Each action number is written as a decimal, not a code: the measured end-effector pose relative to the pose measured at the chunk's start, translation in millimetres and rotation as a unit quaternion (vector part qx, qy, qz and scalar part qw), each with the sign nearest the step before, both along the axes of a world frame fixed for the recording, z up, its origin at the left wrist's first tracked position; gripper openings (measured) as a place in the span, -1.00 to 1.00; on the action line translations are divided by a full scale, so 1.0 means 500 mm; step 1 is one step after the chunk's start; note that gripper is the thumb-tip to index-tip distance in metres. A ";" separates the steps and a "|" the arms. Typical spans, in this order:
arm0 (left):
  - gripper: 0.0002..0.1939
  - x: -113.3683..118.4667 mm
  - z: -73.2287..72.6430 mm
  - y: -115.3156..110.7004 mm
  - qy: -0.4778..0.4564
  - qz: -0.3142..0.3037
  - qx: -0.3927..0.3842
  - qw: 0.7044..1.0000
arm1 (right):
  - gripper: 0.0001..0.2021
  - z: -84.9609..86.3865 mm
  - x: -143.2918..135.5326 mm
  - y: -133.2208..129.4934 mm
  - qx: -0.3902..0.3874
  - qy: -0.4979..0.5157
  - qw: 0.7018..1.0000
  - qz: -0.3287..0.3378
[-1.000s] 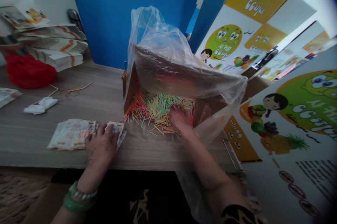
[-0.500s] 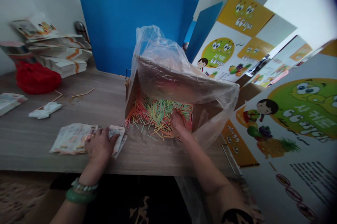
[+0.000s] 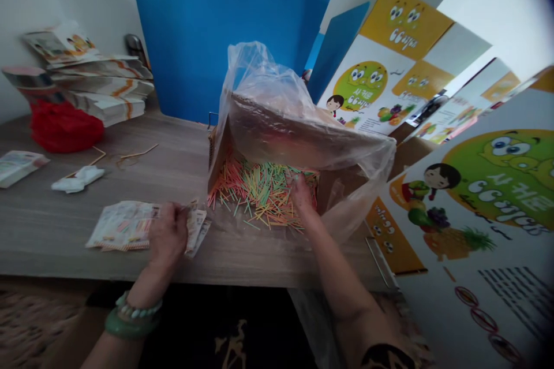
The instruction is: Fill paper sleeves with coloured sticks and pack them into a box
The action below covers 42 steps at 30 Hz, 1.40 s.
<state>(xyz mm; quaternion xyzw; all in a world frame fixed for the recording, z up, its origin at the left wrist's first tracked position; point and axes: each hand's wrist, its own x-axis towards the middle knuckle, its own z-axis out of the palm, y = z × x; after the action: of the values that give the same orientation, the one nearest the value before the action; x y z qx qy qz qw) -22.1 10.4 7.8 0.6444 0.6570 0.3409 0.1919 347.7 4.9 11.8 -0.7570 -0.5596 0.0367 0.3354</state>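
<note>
My left hand (image 3: 168, 233) lies over a spread of flat printed packets (image 3: 123, 224) on the table. Its thumb and fingers pinch the edge of a packet at the right end of the spread. To the right, my right hand (image 3: 302, 193) reaches into a cardboard box (image 3: 277, 132) lined with a clear plastic bag (image 3: 255, 69). A heap of thin pink, green, yellow and orange sticks (image 3: 264, 187) covers the bottom there. The right fingers are drawn together at the heap's right side; blur hides what is between them.
At the back left, stacked white cartons (image 3: 108, 89) stand behind a red bag (image 3: 64, 126). A crumpled tissue (image 3: 78, 178) and a small white box (image 3: 19, 167) lie nearer. Large printed cartons (image 3: 485, 201) crowd the right side. A blue panel (image 3: 234, 17) rises behind.
My left fingers have gone from spread over the packets to pinched on one's edge. My right hand has shifted slightly right within the box.
</note>
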 end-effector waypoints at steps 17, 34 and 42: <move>-0.71 0.041 -0.011 -0.045 -0.395 -0.168 -0.215 0.877 | -0.66 -0.003 -0.094 -0.002 -0.228 -0.288 0.906 0.210; -0.71 0.022 -0.001 -0.058 -0.449 -0.136 -0.225 0.854 | -0.84 -0.063 -0.116 -0.037 0.095 0.184 0.978 0.030; -0.81 0.046 -0.008 -0.094 -0.376 -0.201 -0.212 0.879 | -0.87 -0.150 -0.276 -0.117 0.019 0.268 0.956 0.114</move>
<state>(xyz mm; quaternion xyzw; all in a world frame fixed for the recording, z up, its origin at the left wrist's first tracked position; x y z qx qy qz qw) 1.0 -36.6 3.9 0.5301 0.4480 0.3639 0.6211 209.6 -53.4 -63.1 -0.6440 -0.5323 0.2658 0.4809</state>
